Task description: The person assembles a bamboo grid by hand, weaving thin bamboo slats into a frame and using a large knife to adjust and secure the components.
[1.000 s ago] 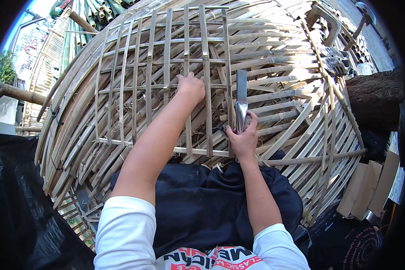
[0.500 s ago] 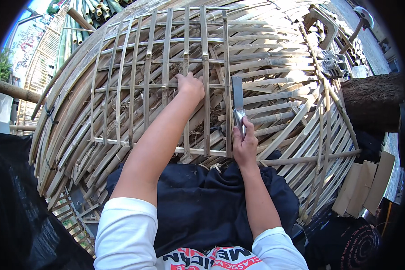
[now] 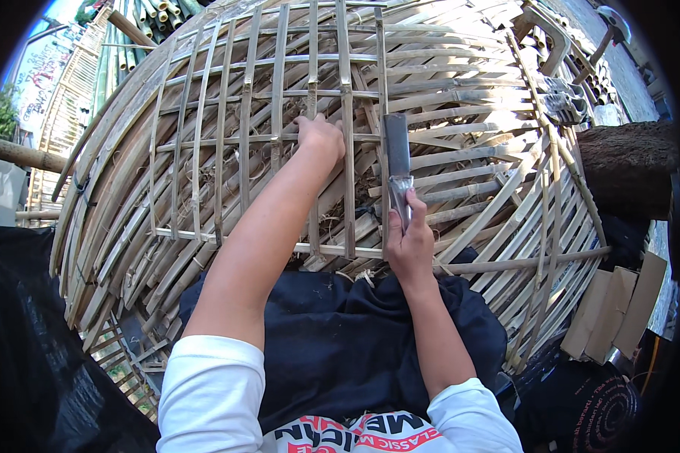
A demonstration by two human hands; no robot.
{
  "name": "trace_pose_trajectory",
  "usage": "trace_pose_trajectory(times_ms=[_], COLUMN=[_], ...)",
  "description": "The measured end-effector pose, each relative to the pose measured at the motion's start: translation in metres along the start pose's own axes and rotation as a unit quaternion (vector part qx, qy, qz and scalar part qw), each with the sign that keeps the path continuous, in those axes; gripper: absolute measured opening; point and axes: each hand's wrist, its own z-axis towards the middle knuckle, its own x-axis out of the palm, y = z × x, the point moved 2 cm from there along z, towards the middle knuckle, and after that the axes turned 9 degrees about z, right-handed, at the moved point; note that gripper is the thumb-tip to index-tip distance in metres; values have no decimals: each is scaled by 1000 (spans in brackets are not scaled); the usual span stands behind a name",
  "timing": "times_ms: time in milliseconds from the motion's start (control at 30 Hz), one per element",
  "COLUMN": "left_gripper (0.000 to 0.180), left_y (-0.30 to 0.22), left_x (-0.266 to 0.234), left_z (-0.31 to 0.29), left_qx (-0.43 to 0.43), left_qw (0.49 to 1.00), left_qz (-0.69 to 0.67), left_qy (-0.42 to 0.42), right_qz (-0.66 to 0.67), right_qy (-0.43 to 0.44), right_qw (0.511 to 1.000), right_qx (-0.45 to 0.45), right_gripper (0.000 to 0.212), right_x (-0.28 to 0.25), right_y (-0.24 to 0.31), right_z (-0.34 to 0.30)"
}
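Sleeves of white cloth come up from the lower edge, and above them a dark blue cloth covers the person's lap, its far edge tucked against the bamboo work. Compared with the view half a second back, the right hand sits a touch lower and nearer the body, with the blade it carries now standing straighter; a second ago that blade was pressed closer beside the upright strip, and the fist was higher. The left arm has hardly shifted: it reaches out over the lap just as before.

The right hand is closed in a fist round the handle of a flat metal blade, thumb up along the handle. The blade rises straight out of the fist, dull grey, its top end squared off, and it lies just right of one upright bamboo strip of the lattice; whether the metal touches that strip cannot be told.

Farther out, the left hand is curled over a crossing of the lattice, fingers hooked round a horizontal slat, holding it. It lies left of the blade, with one upright strip between them.

Both hands work on a large domed bamboo frame, woven of split strips in an open grid. Beyond it to the right lie a dark log and flat cardboard pieces.
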Motion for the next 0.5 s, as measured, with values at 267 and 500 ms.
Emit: trace_pose_trajectory(times_ms=[267, 500], left_gripper=[41, 39], left_y=[3, 1], left_x=[-2, -1], left_z=[0, 3], left_qx=[13, 13], left_qw=[1000, 1000], left_qz=[7, 9], left_qy=[-3, -16], right_qz=[-23, -15], right_qy=[35, 57], right_qw=[999, 996], right_qx=[25, 69], right_gripper=[35, 36], right_x=[-7, -9], right_y=[1, -3], right_z=[6, 9])
